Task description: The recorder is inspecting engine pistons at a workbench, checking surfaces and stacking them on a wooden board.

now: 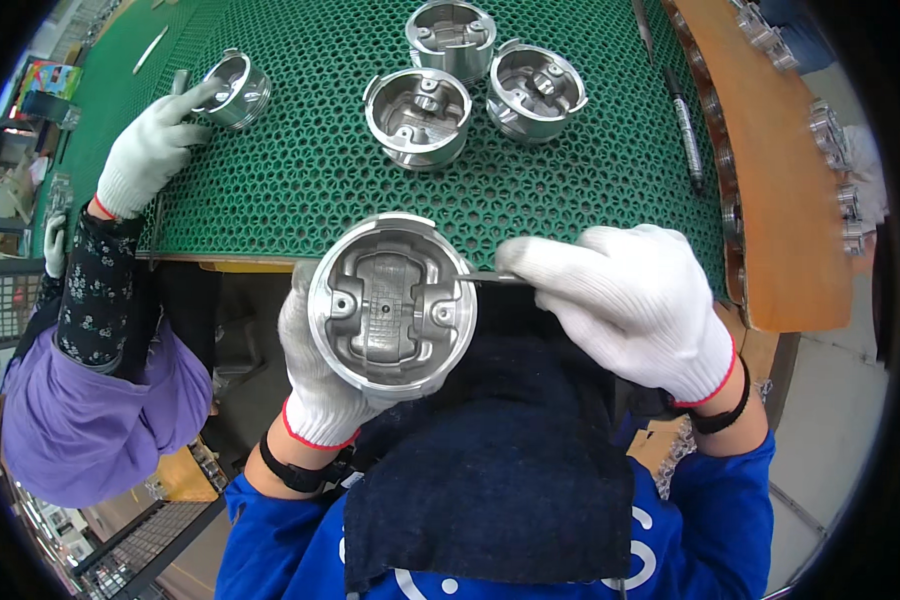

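The person's left hand (315, 385), in a white knit glove with a red cuff edge, is gripping a metal piston (386, 308) from below and its left side, and the piston is hanging just in front of the bench's near edge, its hollow side facing up toward the camera. The right hand (625, 305), gloved alike, is closing its thumb and fingers on a thin metal tool (485, 278), whose narrow end is pointing left across the right side of the piston's rim; whether it is touching the metal, one cannot tell. A green honeycomb mat (300, 195) is covering the bench. Toward its far edge three more pistons are standing close together, hollow side up: a front-left piston (418, 118), a right-hand piston (537, 92) and a rear piston (451, 40). A black marker (686, 130) is lying near the right edge, and beyond that edge a brown board (785, 200) is running alongside. Toward the left edge, a co-worker's gloved hand (145, 155) is reaching with bent fingers to a tilted piston (238, 90), a forefinger lying at its rim. A dark apron (500, 480) is covering the person's front.
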A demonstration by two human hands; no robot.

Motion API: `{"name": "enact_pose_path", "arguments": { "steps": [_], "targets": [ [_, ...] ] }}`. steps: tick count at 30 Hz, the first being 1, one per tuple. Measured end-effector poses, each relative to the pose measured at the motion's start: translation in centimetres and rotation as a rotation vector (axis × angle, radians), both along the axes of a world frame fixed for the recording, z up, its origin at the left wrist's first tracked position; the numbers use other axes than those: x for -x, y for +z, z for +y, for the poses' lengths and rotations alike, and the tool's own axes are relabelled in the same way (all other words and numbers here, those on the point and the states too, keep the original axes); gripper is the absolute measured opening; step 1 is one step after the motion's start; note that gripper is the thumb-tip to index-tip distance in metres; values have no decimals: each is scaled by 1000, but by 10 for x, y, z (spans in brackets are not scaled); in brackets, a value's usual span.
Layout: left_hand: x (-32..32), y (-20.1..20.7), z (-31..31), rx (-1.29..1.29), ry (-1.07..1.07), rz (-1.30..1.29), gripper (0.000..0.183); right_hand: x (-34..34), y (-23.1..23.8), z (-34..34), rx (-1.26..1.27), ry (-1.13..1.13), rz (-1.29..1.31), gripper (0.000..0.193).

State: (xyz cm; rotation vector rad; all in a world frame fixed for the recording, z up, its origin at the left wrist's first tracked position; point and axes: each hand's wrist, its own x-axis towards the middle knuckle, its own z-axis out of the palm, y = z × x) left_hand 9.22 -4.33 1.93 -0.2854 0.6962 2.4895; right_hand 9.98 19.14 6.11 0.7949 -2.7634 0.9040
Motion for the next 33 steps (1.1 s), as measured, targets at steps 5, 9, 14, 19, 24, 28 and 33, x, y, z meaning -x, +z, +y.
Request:
{"name": "enact_pose_path", "arguments": {
  "steps": [5,9,14,19,24,28,33],
  "targets": [
    [5,-11,2,161,103,76,80,-16,-17,-8,135,162,-195,32],
    [15,-21,-8,64,38,335,79,-6,-11,-20,899,223,-1460,40],
    [47,-12,-44,909,311,790,50,25,-9,-5,573,-172,-398,43],
    [113,-12,-107,943,570,569,46,59,-37,16,-116,-472,28,31],
    [106,-37,-144,1525,834,808,43,26,-9,-1,433,-598,-366,23],
    [49,-18,-41,631,490,889,67,2,7,-28,650,-430,-525,24],
    [17,-5,2,158,100,418,93,6,12,-41,677,274,-536,40]
  ]
}}
